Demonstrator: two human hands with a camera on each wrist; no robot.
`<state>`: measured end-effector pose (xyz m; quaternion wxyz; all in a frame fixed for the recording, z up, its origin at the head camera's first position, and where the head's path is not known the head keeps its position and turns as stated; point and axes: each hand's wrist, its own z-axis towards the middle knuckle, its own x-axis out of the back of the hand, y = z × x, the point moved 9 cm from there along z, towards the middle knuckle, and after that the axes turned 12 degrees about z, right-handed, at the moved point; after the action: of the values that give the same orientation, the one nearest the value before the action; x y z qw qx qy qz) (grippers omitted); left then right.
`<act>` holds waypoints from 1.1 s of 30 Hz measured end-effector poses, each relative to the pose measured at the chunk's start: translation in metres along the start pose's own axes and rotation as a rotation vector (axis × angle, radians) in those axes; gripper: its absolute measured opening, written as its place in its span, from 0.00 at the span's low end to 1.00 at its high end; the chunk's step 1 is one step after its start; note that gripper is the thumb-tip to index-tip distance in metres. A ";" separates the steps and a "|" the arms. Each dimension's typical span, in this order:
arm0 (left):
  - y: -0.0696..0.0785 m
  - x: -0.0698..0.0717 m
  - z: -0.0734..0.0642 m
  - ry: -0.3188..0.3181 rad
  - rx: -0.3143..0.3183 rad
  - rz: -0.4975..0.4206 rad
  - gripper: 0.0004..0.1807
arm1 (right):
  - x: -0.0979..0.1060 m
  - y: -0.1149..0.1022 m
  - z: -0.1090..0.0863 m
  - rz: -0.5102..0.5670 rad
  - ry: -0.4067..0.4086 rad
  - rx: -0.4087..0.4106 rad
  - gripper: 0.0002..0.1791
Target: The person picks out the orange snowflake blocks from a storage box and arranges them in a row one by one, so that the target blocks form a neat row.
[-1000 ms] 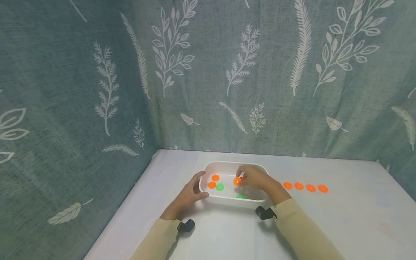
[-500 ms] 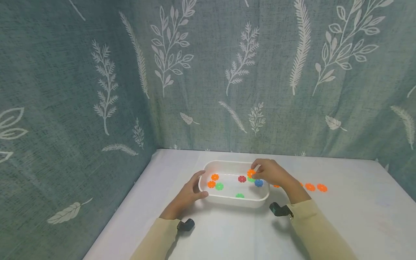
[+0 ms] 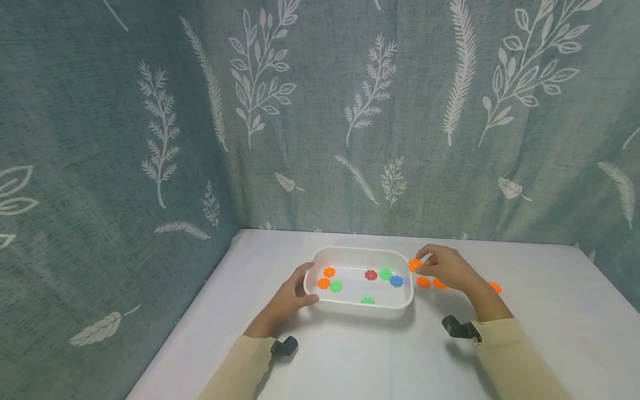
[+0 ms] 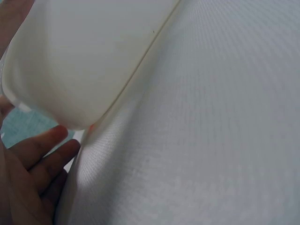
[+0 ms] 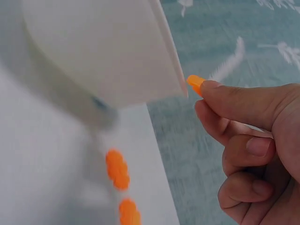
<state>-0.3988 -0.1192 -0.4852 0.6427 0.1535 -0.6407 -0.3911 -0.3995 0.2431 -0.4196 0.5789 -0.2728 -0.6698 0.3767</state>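
A white plastic tub (image 3: 357, 311) stands on the table, and my left hand (image 3: 286, 301) holds its left end, thumb at the front corner and fingers round the back corner. My right hand (image 3: 447, 268) pinches an orange flower-shaped disc (image 3: 414, 265) between thumb and index finger, raised just beyond the tub's right rim. The right wrist view shows the held disc (image 5: 195, 83) edge-on, with the other fingers curled in. Inside the tub lie two orange discs (image 3: 324, 283), three green discs (image 3: 385, 274), a red disc (image 3: 370, 275) and a blue disc (image 3: 396, 281).
Right of the tub, a row of orange discs (image 3: 423, 282) runs along the white table (image 3: 350, 355), partly hidden by the right hand and forearm. A patterned green curtain (image 3: 325, 111) hangs behind the table and along its left side.
My right hand has lifted the orange disc out of the tub and carried it rightward past the rim, uncovering the red, green and blue discs. My left hand stays on the tub.
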 end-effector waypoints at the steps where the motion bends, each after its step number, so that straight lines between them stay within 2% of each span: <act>1: 0.000 0.000 0.000 -0.001 0.002 0.001 0.47 | 0.002 0.003 -0.002 0.003 0.002 -0.005 0.19; 13: 0.003 0.000 0.000 -0.003 -0.007 -0.003 0.47 | 0.043 0.051 -0.027 -0.039 0.047 -0.061 0.23; 23: 0.001 0.002 -0.002 0.009 0.010 0.010 0.47 | 0.071 0.079 -0.040 -0.049 0.074 -0.054 0.23; 29: 0.004 0.003 -0.001 0.005 -0.009 -0.016 0.47 | 0.089 0.102 -0.046 -0.042 0.122 -0.099 0.25; 33: 0.003 0.001 -0.001 -0.007 0.004 -0.015 0.47 | 0.098 0.119 -0.053 -0.033 0.145 -0.127 0.27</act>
<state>-0.3971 -0.1180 -0.4827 0.6374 0.1581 -0.6424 -0.3952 -0.3741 0.3991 -0.4592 0.6135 -0.3242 -0.6532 0.3031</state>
